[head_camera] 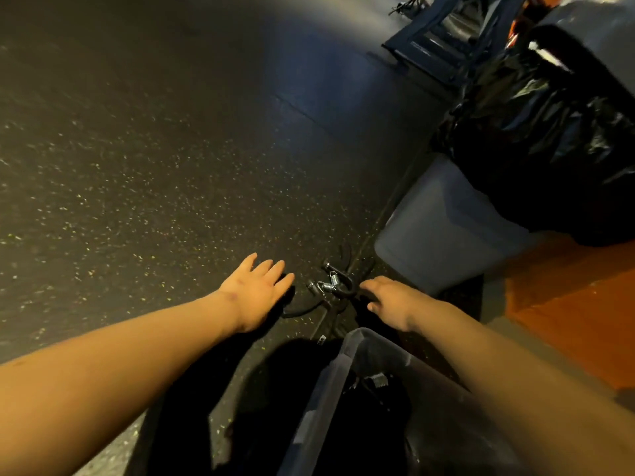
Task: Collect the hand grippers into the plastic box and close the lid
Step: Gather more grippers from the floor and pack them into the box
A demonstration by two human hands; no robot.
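Your left hand (257,290) was spread flat with its fingers straight, holding nothing. Its fingertips were just beside the black curved handle of one hand gripper on the dark speckled rubber floor (137,166). Your right hand (391,300) reached the pile of black hand grippers with steel coil springs (330,283), fingers bent onto a handle. I could not tell whether they had closed round it. The translucent grey plastic box (347,359) stood open near you, under your right forearm, with another spring gripper (378,379) inside. A pale grey plastic piece (439,228), perhaps the lid, lay beyond the pile. A small white tag (323,338) by the box was too blurred to read.
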